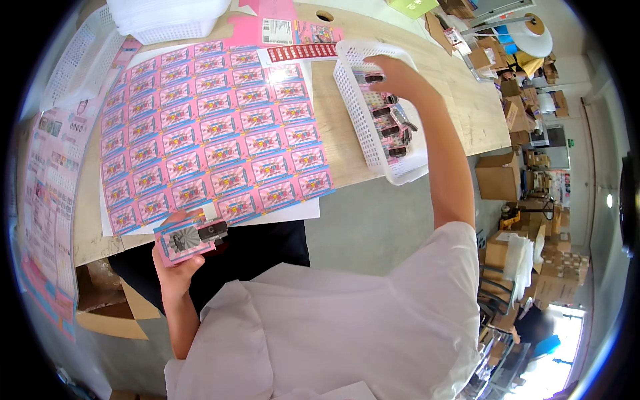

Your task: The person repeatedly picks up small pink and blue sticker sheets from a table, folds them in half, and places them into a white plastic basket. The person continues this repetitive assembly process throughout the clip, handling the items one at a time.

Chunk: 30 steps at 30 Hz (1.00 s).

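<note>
My left hand [175,272] is wrapped round a small pink printed box [179,244] near the table's front edge, its thumb on the near side. A small black device [213,232] lies against the box's right end. My right hand [395,79] reaches over a white perforated plastic basket [360,117], thumb and fingers apart around one end of its contents. Several small black-and-pink devices [393,127] lie in that basket; whether the fingertips touch one cannot be made out. Between the hands, rows of flat pink printed cards or boxes [220,127] cover the table side by side.
White perforated baskets [77,63] stand at the far left, one stacked with others. A red-and-white sticker strip [302,53] and pink card pieces [257,30] lie at the back. Pink printed sheets [50,180] hang at the left edge. An open cardboard box [117,310] sits below the table.
</note>
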{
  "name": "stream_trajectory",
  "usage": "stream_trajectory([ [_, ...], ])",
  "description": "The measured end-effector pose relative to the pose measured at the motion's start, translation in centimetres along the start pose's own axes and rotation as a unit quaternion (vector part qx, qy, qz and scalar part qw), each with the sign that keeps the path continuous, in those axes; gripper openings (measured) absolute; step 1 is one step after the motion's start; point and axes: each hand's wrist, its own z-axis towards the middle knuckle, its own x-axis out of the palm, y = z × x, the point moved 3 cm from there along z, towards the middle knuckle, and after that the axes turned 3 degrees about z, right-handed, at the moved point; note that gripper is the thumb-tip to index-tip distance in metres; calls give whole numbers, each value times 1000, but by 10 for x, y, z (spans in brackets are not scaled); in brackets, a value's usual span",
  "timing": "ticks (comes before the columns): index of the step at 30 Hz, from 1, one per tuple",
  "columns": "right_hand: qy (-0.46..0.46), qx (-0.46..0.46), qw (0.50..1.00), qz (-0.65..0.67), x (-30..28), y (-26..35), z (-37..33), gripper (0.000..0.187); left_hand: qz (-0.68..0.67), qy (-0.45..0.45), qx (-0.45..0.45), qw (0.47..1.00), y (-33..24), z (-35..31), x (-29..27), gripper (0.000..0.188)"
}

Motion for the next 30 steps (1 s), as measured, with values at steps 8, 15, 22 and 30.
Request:
stream_trajectory([
  [8, 64, -79, 984, -148, 60, -23, 42, 58, -11, -10, -9, 1000, -3, -6, 0, 94],
  [15, 63, -52, 996, -41, 34, -33, 40, 60, 20, -25, 5, 999, 3, -3, -4, 100],
  [22, 16, -2, 998, 65, -16, -60, 24, 63, 0, -27, -10, 1000, 0, 3, 3, 97],
  [30, 46, 32, 988, 145, -22, -45, 15, 55, 0, -15, -9, 1000, 3, 3, 4, 97],
])
